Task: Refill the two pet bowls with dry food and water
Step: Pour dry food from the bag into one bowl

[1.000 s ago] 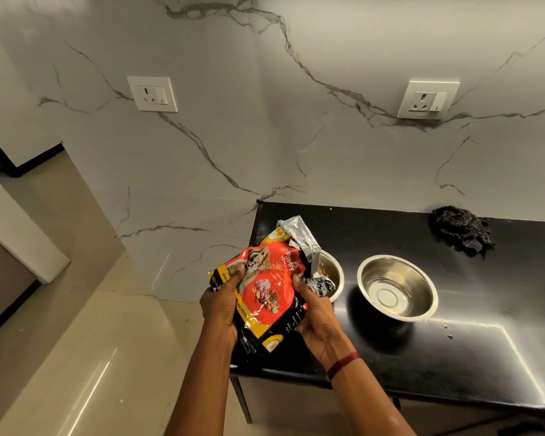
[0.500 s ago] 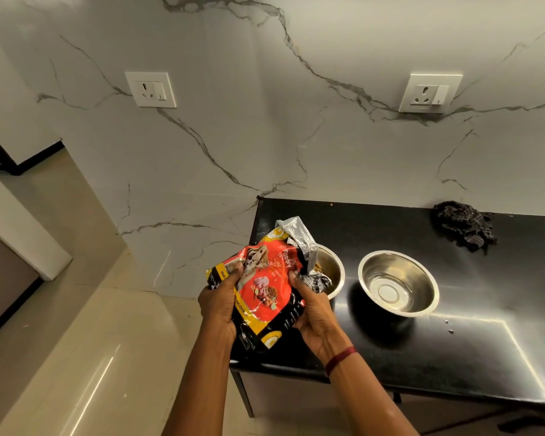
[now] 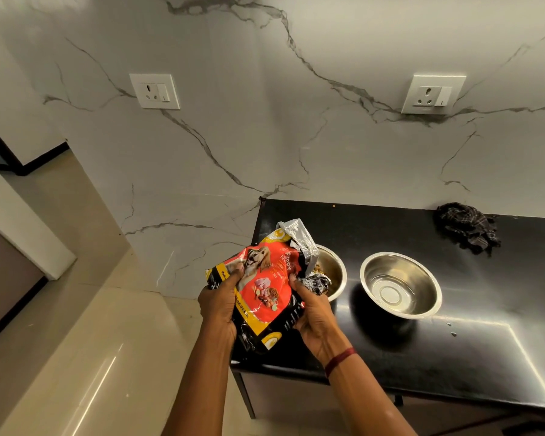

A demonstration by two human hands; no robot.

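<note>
A red, yellow and black dog food bag (image 3: 265,287) is tilted with its torn silver mouth over the left steel bowl (image 3: 335,272), where brown kibble shows. My left hand (image 3: 219,302) grips the bag's left side and my right hand (image 3: 313,309) grips its right side near the mouth. The bag hides much of the left bowl. To its right stands the right steel bowl (image 3: 401,284), with only a shiny bottom showing inside. Both bowls rest on a black counter (image 3: 453,350).
A dark checked cloth (image 3: 466,228) lies crumpled at the counter's back right. A marble-pattern wall with two white sockets (image 3: 155,91) (image 3: 431,94) rises behind. A few droplets (image 3: 450,328) mark the counter right of the bowls. Beige floor tiles (image 3: 76,357) spread to the left.
The bag and both hands stay over the left bowl with only slight shifts. The view has moved a little.
</note>
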